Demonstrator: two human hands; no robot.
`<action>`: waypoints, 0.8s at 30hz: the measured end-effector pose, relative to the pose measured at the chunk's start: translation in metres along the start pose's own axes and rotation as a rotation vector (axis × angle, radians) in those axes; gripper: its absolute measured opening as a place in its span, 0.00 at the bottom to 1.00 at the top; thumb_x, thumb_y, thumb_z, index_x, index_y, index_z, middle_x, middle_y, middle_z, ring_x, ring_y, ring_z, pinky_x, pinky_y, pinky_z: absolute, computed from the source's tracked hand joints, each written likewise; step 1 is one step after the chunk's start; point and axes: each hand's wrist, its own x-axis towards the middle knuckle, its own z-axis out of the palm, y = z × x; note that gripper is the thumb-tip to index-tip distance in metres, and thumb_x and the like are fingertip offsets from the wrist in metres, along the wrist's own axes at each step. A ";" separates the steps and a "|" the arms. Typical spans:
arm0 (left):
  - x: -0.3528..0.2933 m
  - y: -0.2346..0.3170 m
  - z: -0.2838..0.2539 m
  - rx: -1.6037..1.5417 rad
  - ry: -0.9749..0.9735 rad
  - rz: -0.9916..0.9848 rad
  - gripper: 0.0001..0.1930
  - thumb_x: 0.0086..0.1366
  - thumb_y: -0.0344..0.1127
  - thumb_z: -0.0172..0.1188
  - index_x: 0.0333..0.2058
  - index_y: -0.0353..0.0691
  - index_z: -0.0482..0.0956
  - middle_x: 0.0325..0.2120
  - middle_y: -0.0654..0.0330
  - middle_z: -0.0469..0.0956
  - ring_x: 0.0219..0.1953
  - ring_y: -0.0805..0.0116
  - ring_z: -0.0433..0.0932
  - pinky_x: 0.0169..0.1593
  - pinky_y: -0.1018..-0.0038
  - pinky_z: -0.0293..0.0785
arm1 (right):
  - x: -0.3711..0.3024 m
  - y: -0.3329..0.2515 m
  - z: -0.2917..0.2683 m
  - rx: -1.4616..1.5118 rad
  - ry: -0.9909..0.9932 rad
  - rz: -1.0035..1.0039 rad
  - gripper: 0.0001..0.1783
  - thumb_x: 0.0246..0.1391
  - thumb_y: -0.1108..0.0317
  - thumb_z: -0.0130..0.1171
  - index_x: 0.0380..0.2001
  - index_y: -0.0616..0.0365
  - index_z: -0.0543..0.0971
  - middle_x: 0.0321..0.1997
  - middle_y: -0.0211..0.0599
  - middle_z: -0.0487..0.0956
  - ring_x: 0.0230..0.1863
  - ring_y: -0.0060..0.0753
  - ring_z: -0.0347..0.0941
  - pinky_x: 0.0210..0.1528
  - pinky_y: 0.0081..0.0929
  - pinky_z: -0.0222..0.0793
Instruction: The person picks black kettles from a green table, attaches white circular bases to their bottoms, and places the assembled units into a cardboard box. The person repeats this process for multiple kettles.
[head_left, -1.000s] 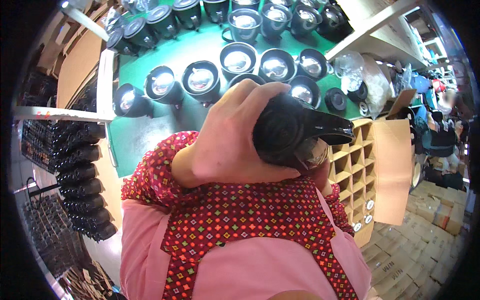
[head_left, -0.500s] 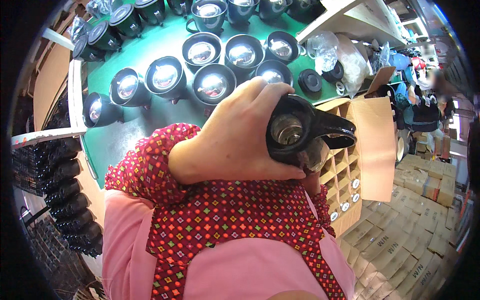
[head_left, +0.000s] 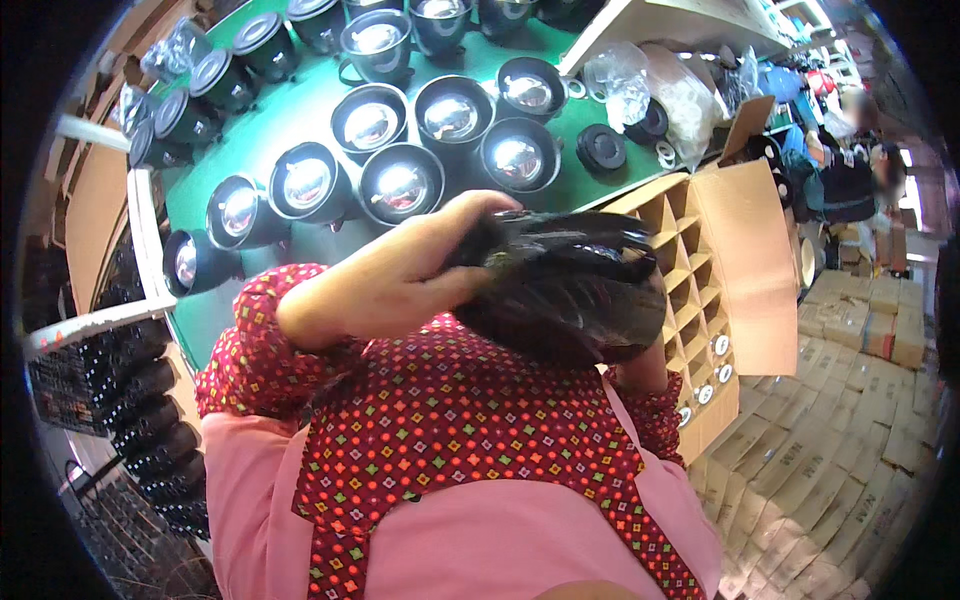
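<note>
Close in front of my chest is a glossy black jug (head_left: 570,305), lying tilted with its handle side turned up toward me. My left hand (head_left: 425,275) grips its left end, thumb on the near side and fingers over the top. My right hand (head_left: 645,372) comes up behind the jug's right side; only the wrist and a bit of the hand show, and its fingers are hidden. Beyond the jug, several black jug bodies with mirrored silver liners (head_left: 402,185) stand on the green table (head_left: 255,115).
To the right stands an open carton (head_left: 755,270) with cardboard dividers; some cells hold white-topped pieces. Black round lids (head_left: 601,148) and clear plastic bags (head_left: 625,85) lie on the table's right. Lidded black jugs (head_left: 262,45) line its far left. Stacked black parts (head_left: 160,430) stand at left.
The jug has turned from showing its round opening with glass inside to lying with its side and handle toward me. My left hand has shifted left and slightly down with it.
</note>
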 end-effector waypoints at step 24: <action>-0.028 -0.144 0.018 -0.712 0.771 -0.154 0.23 0.73 0.34 0.64 0.65 0.37 0.75 0.61 0.54 0.79 0.61 0.63 0.78 0.68 0.66 0.72 | 0.276 0.007 -0.182 -1.878 0.340 -0.337 0.53 0.49 0.28 0.69 0.75 0.36 0.66 0.75 0.63 0.59 0.70 0.72 0.61 0.72 0.62 0.61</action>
